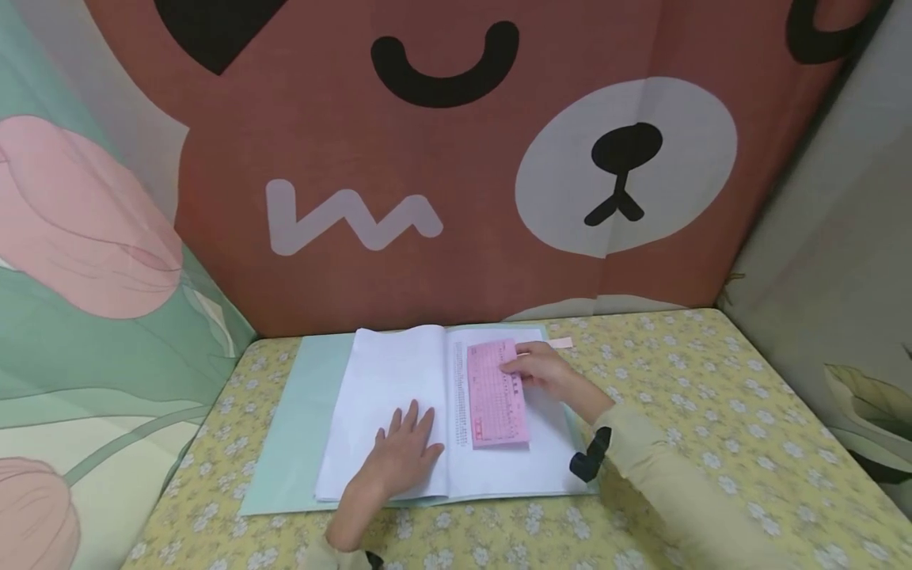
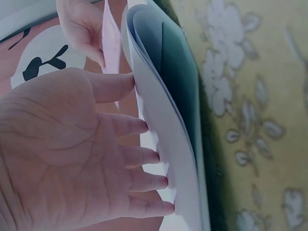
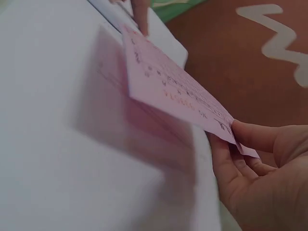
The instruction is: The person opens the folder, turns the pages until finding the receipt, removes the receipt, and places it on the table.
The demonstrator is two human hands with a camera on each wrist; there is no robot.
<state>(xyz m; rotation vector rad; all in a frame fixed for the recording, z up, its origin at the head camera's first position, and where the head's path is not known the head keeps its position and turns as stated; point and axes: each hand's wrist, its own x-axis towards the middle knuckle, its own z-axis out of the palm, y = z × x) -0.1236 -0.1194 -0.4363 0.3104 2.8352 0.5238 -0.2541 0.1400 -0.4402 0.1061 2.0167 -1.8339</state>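
A pink printed receipt slip (image 1: 496,393) is pinched between the thumb and fingers of my right hand (image 1: 543,372). In the right wrist view the slip (image 3: 173,86) is tilted above the white page and casts a shadow on it. Below it lies an open folder (image 1: 285,443) with a light green cover and white pages (image 1: 388,372); a column of small print shows on the right page. My left hand (image 1: 402,455) rests on the left page, its fingers spread and straight. In the left wrist view its fingertips touch the slightly curved sheets (image 2: 168,125).
The folder lies on a table with a yellow floral cloth (image 1: 684,396). A small pale pink tab (image 1: 560,343) sticks out by the folder's upper right edge. Behind the table hangs a brown curtain with a cartoon bear (image 1: 484,269); printed fabric panels stand at both sides.
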